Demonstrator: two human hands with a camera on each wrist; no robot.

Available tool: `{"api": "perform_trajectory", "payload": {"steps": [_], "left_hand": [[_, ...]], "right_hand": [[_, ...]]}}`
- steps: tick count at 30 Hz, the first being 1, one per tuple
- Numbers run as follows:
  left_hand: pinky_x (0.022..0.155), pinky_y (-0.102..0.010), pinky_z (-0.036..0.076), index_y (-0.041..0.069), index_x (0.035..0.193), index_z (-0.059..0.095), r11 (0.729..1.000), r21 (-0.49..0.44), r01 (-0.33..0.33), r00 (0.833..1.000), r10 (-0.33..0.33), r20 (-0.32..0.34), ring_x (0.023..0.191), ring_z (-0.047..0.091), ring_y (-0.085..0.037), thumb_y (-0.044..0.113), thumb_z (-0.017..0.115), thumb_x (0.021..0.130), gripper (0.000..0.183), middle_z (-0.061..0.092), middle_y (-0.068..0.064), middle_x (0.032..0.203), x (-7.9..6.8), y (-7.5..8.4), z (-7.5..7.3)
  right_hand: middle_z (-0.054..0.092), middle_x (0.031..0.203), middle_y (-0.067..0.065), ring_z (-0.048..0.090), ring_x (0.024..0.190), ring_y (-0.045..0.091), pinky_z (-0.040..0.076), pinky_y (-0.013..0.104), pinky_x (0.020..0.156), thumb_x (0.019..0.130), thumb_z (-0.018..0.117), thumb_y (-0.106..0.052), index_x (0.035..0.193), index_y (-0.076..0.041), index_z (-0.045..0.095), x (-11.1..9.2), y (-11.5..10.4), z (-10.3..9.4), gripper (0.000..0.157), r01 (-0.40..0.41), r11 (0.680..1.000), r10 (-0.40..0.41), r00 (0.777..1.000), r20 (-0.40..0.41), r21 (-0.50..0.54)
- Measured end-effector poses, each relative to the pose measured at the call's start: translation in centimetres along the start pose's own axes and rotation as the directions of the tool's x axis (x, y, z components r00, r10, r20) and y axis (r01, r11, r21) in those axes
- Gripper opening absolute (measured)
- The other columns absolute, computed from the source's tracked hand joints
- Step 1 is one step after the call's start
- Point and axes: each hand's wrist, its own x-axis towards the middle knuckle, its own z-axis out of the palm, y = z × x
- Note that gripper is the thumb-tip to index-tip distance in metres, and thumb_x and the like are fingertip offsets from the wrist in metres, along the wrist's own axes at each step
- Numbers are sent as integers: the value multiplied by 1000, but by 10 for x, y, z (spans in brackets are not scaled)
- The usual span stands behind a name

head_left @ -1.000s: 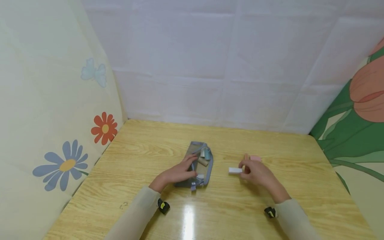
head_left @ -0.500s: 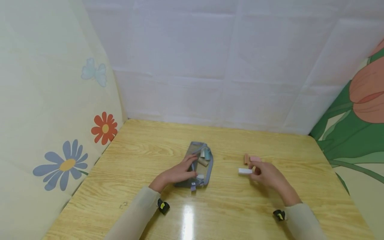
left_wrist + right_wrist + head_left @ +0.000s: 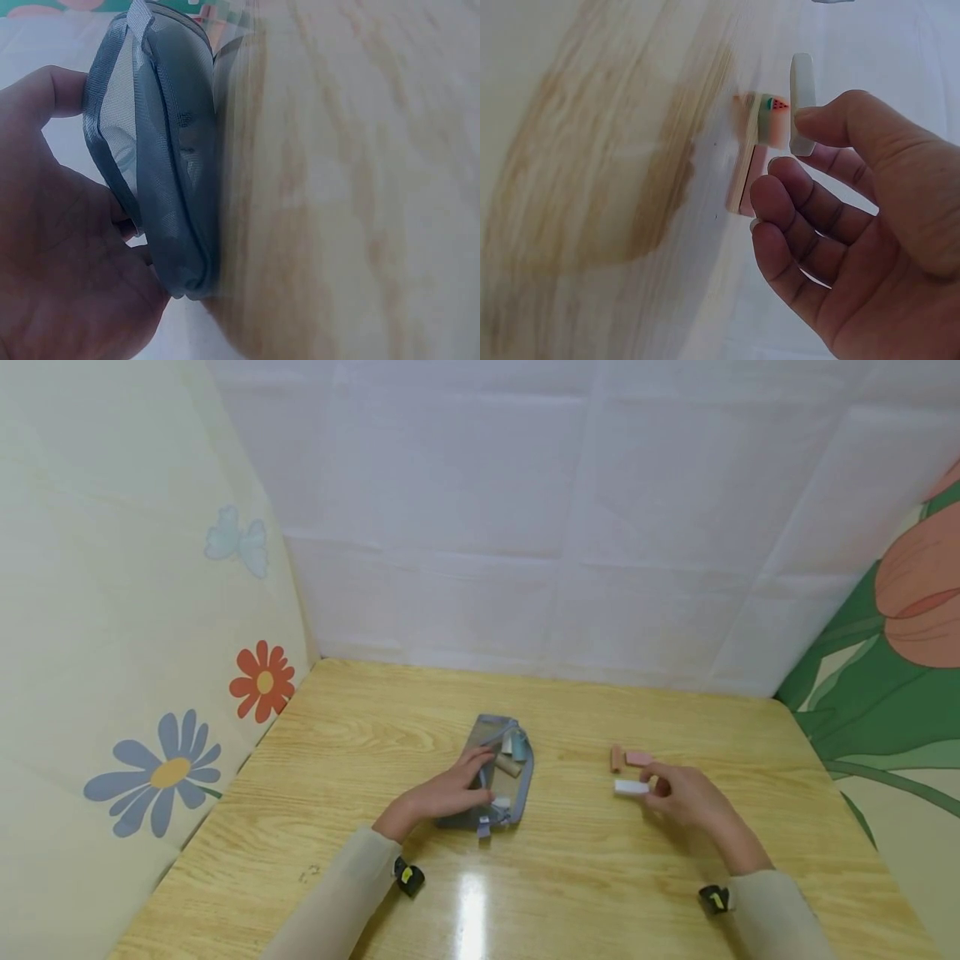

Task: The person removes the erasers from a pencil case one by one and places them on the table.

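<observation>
A blue-grey zip pouch (image 3: 524,785) with mesh sides lies on the table, several small pieces showing in it. My left hand (image 3: 448,789) grips its left part; in the left wrist view a bent digit touches the pouch's (image 3: 169,187) edge and other fingers go out of sight behind it. With thumb and forefinger my right hand (image 3: 688,797) pinches one end of a small white block (image 3: 631,787), thin and flat-sided in the right wrist view. The other fingers are loosely bent. Just beyond lie an orange block (image 3: 617,758) and a pink block (image 3: 637,758).
The wood-grain table (image 3: 562,885) ends at a white cloth (image 3: 480,552) behind. Flower-printed cloths hang along the left and right sides. One block (image 3: 772,120) by the right hand carries a watermelon picture.
My right hand has moved rightward with the white block, uncovering the orange and pink blocks. The left hand and the pouch have stayed in place.
</observation>
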Motion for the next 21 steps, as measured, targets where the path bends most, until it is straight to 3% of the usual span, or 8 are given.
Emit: {"api": "perform_trajectory", "payload": {"steps": [8, 14, 21], "left_hand": [[119, -50, 31, 6, 161, 22, 1000, 17, 1, 1000, -1, 3, 153, 20, -32, 43, 53, 93, 84, 10, -9, 169, 0, 0, 0], [118, -51, 31, 5, 161, 23, 1000, 19, -5, 1000, 5, -2, 153, 20, -33, 43, 53, 92, 84, 10, -10, 169, 1, 0, 1], [119, -51, 30, 5, 161, 23, 1000, 23, -4, 1000, 4, -7, 153, 20, -33, 44, 53, 92, 85, 11, -11, 169, 1, 0, 1]], "right_hand": [[62, 80, 0, 52, 68, 14, 44, 31, 60, 89, 72, -12, 107, -11, 69, 3, 11, -2, 18, -17, 1000, 17, 1000, -5, 2], [63, 79, -1, 54, 68, 14, 46, 33, 62, 87, 71, -10, 107, -8, 68, 4, 18, -4, 20, 14, 1000, -14, 1000, -14, -13], [65, 81, 0, 56, 71, 15, 47, 33, 64, 88, 71, -11, 109, -8, 68, 7, 26, -3, 21, -16, 1000, 16, 1000, -3, -14]]}}
